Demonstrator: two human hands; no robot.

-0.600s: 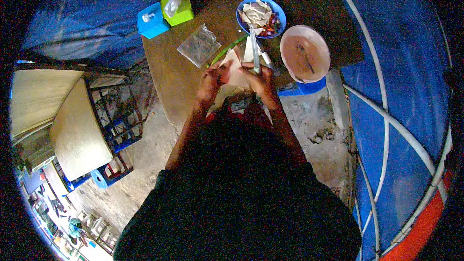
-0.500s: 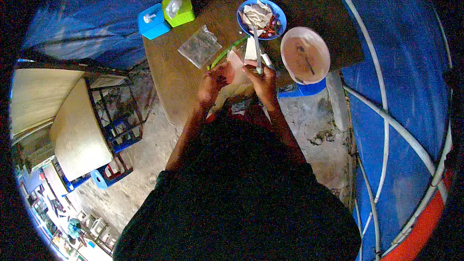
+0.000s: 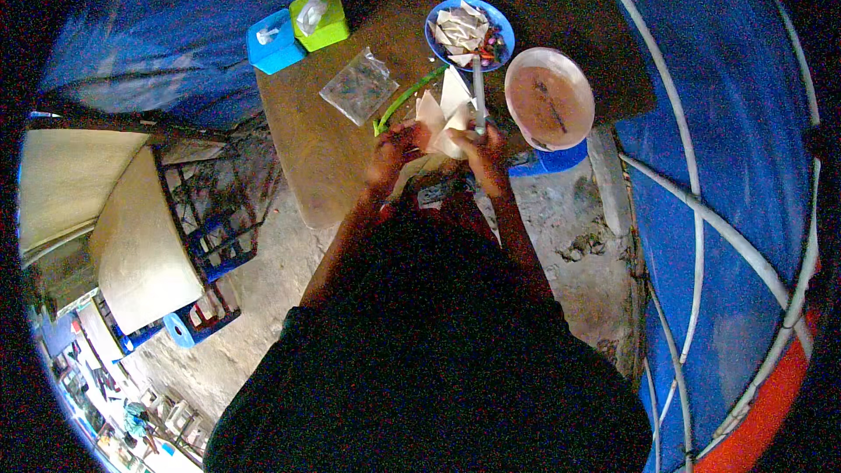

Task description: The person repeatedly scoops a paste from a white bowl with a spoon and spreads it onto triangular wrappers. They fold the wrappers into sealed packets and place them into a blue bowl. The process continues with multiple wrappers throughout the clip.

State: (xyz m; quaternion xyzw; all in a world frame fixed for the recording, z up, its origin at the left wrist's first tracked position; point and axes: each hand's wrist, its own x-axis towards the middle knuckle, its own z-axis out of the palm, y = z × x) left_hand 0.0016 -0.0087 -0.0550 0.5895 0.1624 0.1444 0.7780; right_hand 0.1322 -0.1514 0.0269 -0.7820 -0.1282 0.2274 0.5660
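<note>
My right hand [image 3: 487, 160] is closed round a knife [image 3: 479, 96], whose blade points away from me toward the blue bowl. My left hand [image 3: 396, 156] grips thin pale sheets [image 3: 429, 112] by their left side; their exact kind is unclear. More white pointed sheets [image 3: 455, 92] stand up between the two hands, and the right thumb presses on the nearest one. A green curved strip [image 3: 405, 103] runs from beside the left hand toward the bowl. The blue bowl [image 3: 505, 16] holds white triangular pieces [image 3: 460, 31] and chopped red and purple bits [image 3: 495, 44].
A pale basin [image 3: 585, 88] of brownish liquid with a dark utensil stands right of the bowl. Left on the brown table [image 3: 298, 131] lie a clear plastic bag [image 3: 359, 86], a blue container [image 3: 276, 44] and a green container [image 3: 322, 22]. White poles [image 3: 692, 158] stand at right.
My right hand has shifted slightly right and down with the knife, which now stands more to the right. The pale sheets between my hands have spread, and the pieces in the bowl look rearranged.
</note>
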